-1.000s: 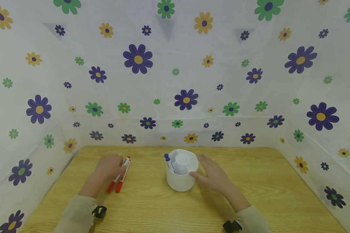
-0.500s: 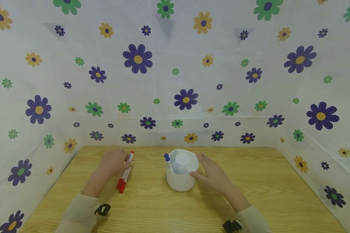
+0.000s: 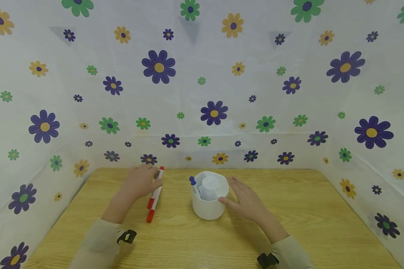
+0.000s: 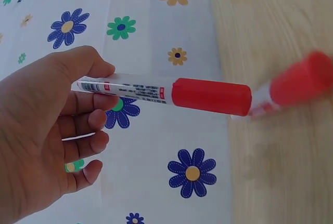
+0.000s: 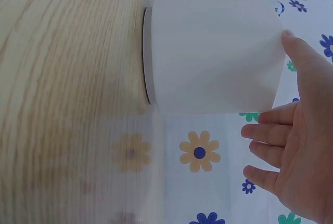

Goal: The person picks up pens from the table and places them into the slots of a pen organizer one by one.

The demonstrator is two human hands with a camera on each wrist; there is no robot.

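l hand (image 3: 142, 182) grasps red marker (image 3: 158, 178) off table (image 3: 289, 209); 2nd red marker (image 3: 152, 213) lies below. r hand (image 3: 245, 200) relaxed, thumb touching white holder (image 3: 207, 209) w/ blue pen (image 3: 193, 185).

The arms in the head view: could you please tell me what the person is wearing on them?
Both arms wear long beige sleeves: the left sleeve and the right sleeve. A small black device sits at each wrist, the left one bearing a small pale mark, the right one plain. The left hand and right hand are bare, without rings or gloves.
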